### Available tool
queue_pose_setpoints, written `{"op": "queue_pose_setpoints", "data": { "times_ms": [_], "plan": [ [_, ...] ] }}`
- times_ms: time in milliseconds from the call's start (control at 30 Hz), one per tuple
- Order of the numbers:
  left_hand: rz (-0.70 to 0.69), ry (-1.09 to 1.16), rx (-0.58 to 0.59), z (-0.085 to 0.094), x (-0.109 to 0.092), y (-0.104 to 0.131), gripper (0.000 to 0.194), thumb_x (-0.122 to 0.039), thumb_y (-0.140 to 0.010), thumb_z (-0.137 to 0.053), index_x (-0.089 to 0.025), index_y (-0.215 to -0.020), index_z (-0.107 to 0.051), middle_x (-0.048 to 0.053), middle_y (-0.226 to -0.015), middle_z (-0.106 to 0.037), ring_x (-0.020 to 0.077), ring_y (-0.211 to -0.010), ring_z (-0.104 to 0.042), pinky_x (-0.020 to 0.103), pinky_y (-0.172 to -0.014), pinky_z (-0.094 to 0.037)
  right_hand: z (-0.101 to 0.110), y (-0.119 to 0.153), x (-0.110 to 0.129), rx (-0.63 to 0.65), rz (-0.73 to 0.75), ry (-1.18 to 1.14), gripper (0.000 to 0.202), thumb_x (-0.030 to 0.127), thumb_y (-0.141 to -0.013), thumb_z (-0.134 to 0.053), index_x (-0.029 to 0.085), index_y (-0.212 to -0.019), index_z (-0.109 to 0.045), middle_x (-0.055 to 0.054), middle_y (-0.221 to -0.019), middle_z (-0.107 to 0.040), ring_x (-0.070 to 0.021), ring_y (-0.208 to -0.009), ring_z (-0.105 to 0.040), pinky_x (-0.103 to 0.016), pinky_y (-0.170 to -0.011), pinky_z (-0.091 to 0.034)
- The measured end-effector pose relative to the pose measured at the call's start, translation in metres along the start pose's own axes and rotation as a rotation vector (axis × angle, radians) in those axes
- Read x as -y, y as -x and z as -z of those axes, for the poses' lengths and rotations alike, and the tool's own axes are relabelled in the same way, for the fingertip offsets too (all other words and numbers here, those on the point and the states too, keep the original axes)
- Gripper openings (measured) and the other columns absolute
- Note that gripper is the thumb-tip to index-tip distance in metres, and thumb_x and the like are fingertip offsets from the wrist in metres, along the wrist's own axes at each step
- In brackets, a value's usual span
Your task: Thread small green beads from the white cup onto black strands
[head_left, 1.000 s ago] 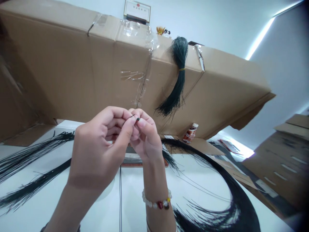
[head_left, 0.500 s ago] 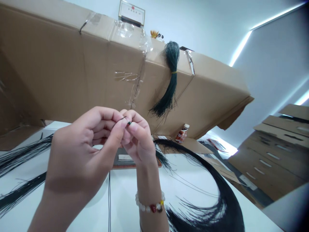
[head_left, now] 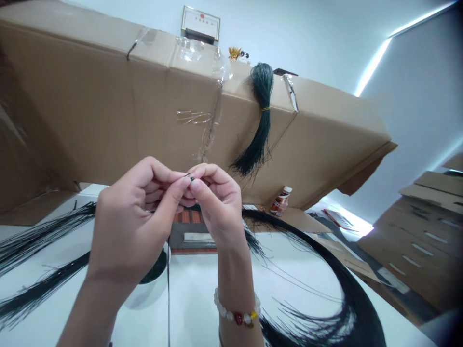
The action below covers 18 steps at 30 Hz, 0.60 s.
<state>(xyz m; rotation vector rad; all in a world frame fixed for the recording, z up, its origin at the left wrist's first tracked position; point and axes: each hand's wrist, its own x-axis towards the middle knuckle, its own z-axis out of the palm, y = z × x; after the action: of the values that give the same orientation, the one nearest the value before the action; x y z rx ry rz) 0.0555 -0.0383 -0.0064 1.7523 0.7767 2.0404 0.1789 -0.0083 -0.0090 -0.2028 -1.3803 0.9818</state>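
L hand (head_left: 132, 226) + R hand (head_left: 222, 207) meet tip to tip above the white tabletop (head_left: 195, 299), in front of the cardboard wall (head_left: 144, 120).

Grip: L thumb & index pinch together at a dk strand (head_left: 187, 175), short end poking out above; its other fingers curl loosely. R thumb & index pinch a sm. green piece (head_left: 192, 179); rest of R fingers bent behind, partly hidden. Piece sits right btw the two thumb tips, approx. mid-view, clear of the table. Knot, bead or wrap? Too sm. to tell; can't see whether strand runs thru it.

Progress (judged): mid-step. Piece + strand both in the fingers, neither set down; release not yet done. White bowl (head_left: 150, 290), partly behind L hand, has dk green contents; finished bits or stock, can't tell, so no count of what's done.

Material on hand: two dk bundles at L, upper (head_left: 50, 231) & lower (head_left: 47, 286); lg. curved bundle (head_left: 361, 308) at R, ends fanned; tied bundle (head_left: 265, 115) hung over cardboard edge, yellow band at its neck. Judged plenty of strand unused, so prob. more repeats left, if each takes one strand.
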Motion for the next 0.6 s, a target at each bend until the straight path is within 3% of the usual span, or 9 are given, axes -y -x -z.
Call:
{"op": "queue_pose_setpoints", "data": {
  "times_ms": [167, 433, 600],
  "plan": [
    [0.032, 0.056, 0.0, 0.0, 0.004, -0.004, 0.013, -0.016, -0.085, -0.072, -0.021, -0.074, -0.067, -0.004, -0.069, -0.073, 0.0079, -0.06, -0.071, 0.012, -0.06, -0.06, -0.004, -0.002, 0.001, -0.059, -0.015, 0.012, 0.007, 0.024, -0.079, -0.081, 0.022, -0.08, -0.074, 0.003, -0.077, -0.07, -0.009, -0.07, -0.064, -0.02, -0.066, -0.057],
    [-0.008, 0.137, -0.119, -0.001, 0.004, -0.008, 0.014, -0.022, -0.084, -0.076, -0.018, -0.075, -0.067, -0.003, -0.067, -0.073, 0.0072, -0.052, -0.067, 0.014, -0.053, -0.058, -0.009, -0.003, 0.001, -0.029, -0.011, -0.056, 0.016, 0.026, -0.077, -0.083, 0.022, -0.091, -0.076, 0.0, -0.085, -0.075, -0.0122, -0.078, -0.07, -0.024, -0.071, -0.061],
    [-0.046, 0.183, -0.084, -0.002, 0.006, -0.009, 0.015, -0.02, -0.085, -0.075, -0.019, -0.074, -0.065, -0.006, -0.062, -0.071, 0.0059, -0.052, -0.065, 0.013, -0.054, -0.056, -0.016, 0.0, 0.004, -0.059, 0.006, -0.094, 0.015, 0.024, -0.076, -0.083, 0.019, -0.088, -0.075, 0.0, -0.084, -0.074, -0.0115, -0.073, -0.069, -0.022, -0.065, -0.062]
  ]
}}
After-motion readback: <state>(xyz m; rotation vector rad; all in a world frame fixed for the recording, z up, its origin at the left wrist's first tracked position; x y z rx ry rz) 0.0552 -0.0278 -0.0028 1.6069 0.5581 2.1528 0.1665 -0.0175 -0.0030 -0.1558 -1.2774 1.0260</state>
